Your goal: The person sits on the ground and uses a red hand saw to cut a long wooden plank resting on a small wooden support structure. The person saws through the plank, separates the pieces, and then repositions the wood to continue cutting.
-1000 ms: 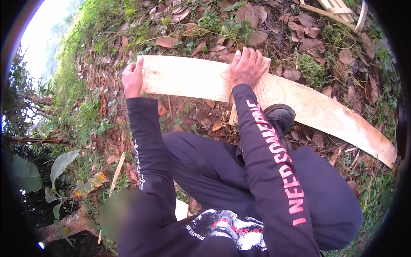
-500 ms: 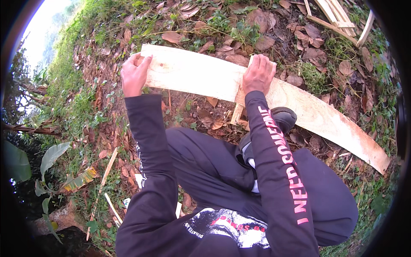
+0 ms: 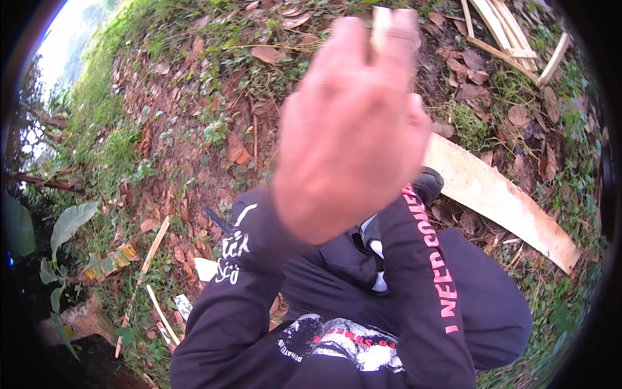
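Note:
My left hand [image 3: 350, 129] is raised close in front of me, its back toward me and smeared by motion. Between its fingers shows a pale strip of wood [image 3: 381, 27]; whether the fingers grip it I cannot tell. My right forearm [image 3: 424, 240] reaches forward from the lower right, but my right hand is hidden behind the left. Beyond my shoe [image 3: 427, 185] a pale wooden plank [image 3: 502, 198] slants down to the right. Its upper left end passes out of sight behind my left hand.
Several thin wooden strips [image 3: 495, 29] lie together at the upper right. Other narrow sticks [image 3: 148, 275] lie on the left beside a broad-leaved plant [image 3: 71, 227]. Dry leaves [image 3: 473, 97] and low green growth cover the ground around my bent legs.
My left hand has left the plank's far left end and come up and right, close before me. The plank's left stretch no longer shows where it lay.

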Available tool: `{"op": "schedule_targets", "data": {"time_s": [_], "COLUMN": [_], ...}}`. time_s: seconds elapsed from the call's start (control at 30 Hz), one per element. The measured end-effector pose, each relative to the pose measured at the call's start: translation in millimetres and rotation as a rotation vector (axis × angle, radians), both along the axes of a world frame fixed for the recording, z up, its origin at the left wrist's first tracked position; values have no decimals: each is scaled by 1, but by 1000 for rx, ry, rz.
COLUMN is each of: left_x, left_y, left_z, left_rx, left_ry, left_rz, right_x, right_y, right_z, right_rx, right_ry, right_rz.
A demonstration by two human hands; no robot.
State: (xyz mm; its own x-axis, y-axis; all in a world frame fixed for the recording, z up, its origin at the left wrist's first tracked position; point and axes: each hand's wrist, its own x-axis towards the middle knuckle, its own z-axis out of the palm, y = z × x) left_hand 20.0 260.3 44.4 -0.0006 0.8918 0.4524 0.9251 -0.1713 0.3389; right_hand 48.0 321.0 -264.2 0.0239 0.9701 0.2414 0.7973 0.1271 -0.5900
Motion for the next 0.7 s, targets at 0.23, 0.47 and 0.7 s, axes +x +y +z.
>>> {"op": "schedule_targets", "data": {"time_s": [0.23, 0.47, 0.7], "left_x": [-117, -316, -392], "left_y": [9, -20, -14], "left_z": [-7, -170, -293], "left_rx": [-123, -336, -415], "left_ry": [-159, -1138, -695], "left_rz": [-46, 153, 234], "right_x": [1, 2, -15], "right_y": [-3, -4, -9], "right_z": [-1, 6, 14], "right_rx": [161, 157, 185], "right_ry": [-122, -109, -93], "right_rz": [-85, -84, -55]}}
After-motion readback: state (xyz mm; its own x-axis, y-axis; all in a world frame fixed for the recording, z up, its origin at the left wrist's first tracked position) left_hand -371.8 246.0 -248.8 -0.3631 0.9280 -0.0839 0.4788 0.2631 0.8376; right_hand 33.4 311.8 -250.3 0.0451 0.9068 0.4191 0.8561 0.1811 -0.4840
